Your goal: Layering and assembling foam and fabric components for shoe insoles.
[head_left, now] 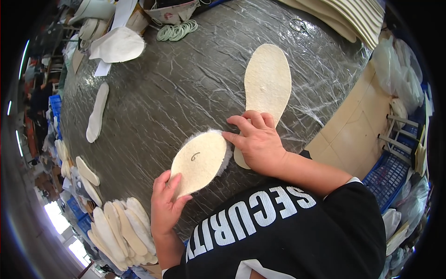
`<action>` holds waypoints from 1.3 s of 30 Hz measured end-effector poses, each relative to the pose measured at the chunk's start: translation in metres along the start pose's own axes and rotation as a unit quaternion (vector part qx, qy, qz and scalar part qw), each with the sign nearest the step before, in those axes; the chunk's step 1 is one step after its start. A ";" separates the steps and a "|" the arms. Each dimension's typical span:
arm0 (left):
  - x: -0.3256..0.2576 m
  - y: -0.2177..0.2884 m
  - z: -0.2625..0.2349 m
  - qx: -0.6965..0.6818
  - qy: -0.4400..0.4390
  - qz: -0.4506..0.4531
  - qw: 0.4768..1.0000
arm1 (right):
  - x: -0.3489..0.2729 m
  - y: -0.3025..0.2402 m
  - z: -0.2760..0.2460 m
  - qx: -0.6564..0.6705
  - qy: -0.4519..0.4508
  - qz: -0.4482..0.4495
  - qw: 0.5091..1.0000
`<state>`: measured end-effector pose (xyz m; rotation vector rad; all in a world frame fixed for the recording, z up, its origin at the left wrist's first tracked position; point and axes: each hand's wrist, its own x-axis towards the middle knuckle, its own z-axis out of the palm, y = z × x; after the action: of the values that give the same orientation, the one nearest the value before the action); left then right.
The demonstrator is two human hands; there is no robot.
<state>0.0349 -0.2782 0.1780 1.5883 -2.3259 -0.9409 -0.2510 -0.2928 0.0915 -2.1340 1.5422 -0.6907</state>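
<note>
My left hand (166,204) grips the near end of a cream fleece-edged insole (200,160) with a handwritten mark on its back, lying on the dark plastic-covered table (176,88). My right hand (256,142) rests palm down on the heel end of a larger flat cream insole (267,81), with its fingertips touching the fleece insole's far edge. The larger insole stretches away from me across the table.
A stack of several cream insoles (123,232) lies at the table's near left edge. One white insole (97,113) lies alone at left. White fabric pieces (118,45) and green rings (176,31) sit at the back. Stacked sheets (348,16) sit back right; blue crates (392,174) stand on the floor.
</note>
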 end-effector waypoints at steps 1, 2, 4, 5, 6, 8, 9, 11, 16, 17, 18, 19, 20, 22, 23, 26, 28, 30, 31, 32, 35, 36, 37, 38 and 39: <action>0.001 0.000 0.000 -0.001 -0.003 -0.002 1.000 | 0.000 0.001 0.000 -0.001 -0.002 0.001 1.000; 0.002 0.000 0.000 -0.001 -0.003 -0.001 1.000 | 0.000 0.001 0.000 -0.002 -0.004 0.001 1.000; 0.003 -0.001 0.000 -0.004 -0.008 -0.005 1.000 | 0.000 0.001 0.000 -0.001 -0.006 0.002 1.000; 0.002 -0.001 -0.001 -0.003 -0.008 -0.006 1.000 | 0.000 0.001 0.000 0.001 -0.008 0.001 1.000; 0.002 -0.001 -0.001 -0.004 -0.008 -0.007 1.000 | 0.000 0.000 0.000 0.002 -0.008 0.001 1.000; 0.002 -0.001 -0.002 -0.006 -0.008 -0.009 1.000 | 0.000 -0.001 0.001 -0.006 0.004 0.003 1.000; 0.002 -0.002 -0.003 -0.002 -0.011 -0.007 1.000 | 0.000 -0.001 0.001 -0.006 0.004 0.004 1.000; 0.003 -0.002 -0.003 0.001 -0.014 -0.005 1.000 | 0.000 -0.001 0.001 -0.003 0.005 0.003 1.000; 0.007 -0.002 -0.003 0.003 -0.019 -0.003 1.000 | 0.000 0.000 0.000 0.008 -0.006 -0.001 1.000; 0.008 -0.001 -0.003 0.003 -0.020 -0.004 1.000 | 0.000 0.000 0.001 0.008 -0.005 -0.001 1.000; 0.008 0.000 -0.003 0.006 -0.022 -0.003 1.000 | 0.000 0.000 0.001 0.009 -0.006 -0.001 1.000; 0.009 0.000 -0.003 0.010 -0.024 -0.002 1.000 | 0.000 0.001 0.001 0.008 -0.006 0.000 1.000; 0.010 0.000 -0.003 0.010 -0.025 -0.003 1.000 | 0.000 0.001 0.001 0.008 -0.007 0.000 1.000; 0.010 -0.001 -0.003 0.009 -0.025 0.004 1.000 | 0.000 0.000 0.001 0.006 -0.006 0.001 1.000; 0.011 -0.001 -0.003 0.009 -0.025 0.003 1.000 | 0.000 0.000 0.001 0.003 -0.004 0.001 1.000; 0.012 0.000 -0.003 0.011 -0.029 -0.001 1.000 | 0.000 0.001 0.003 -0.006 0.003 -0.002 1.000; 0.012 0.001 -0.003 0.014 -0.036 -0.003 0.999 | -0.001 0.002 0.005 -0.005 0.019 -0.003 1.000; 0.013 -0.001 -0.002 0.012 -0.039 -0.004 0.999 | -0.002 0.001 0.007 -0.004 0.035 -0.006 0.999; 0.014 -0.002 -0.002 0.009 -0.042 -0.003 0.999 | -0.005 0.001 0.007 -0.015 0.063 -0.016 0.998; 0.015 -0.001 -0.002 0.010 -0.042 -0.004 0.999 | -0.007 0.000 0.006 -0.025 0.091 -0.026 0.995; 0.017 0.000 -0.002 0.008 -0.045 -0.002 0.999 | -0.015 -0.004 0.000 -0.047 0.138 -0.057 0.988; 0.018 0.000 -0.002 -0.002 -0.045 -0.002 0.999 | -0.017 -0.004 -0.002 -0.061 0.151 -0.069 0.984; 0.018 0.000 -0.002 -0.012 -0.046 -0.002 0.999 | -0.020 -0.001 0.002 -0.076 0.155 -0.077 0.982; 0.018 -0.001 -0.001 -0.012 -0.044 -0.002 0.999 | -0.021 0.002 0.001 -0.077 0.155 -0.079 0.982; 0.018 -0.003 0.000 -0.024 -0.045 -0.002 0.999 | -0.023 0.004 -0.001 -0.087 0.143 -0.077 0.983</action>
<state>0.0293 -0.2951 0.1729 1.5630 -2.3411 -1.0835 -0.2605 -0.2726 0.0862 -2.3878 1.6442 -0.9847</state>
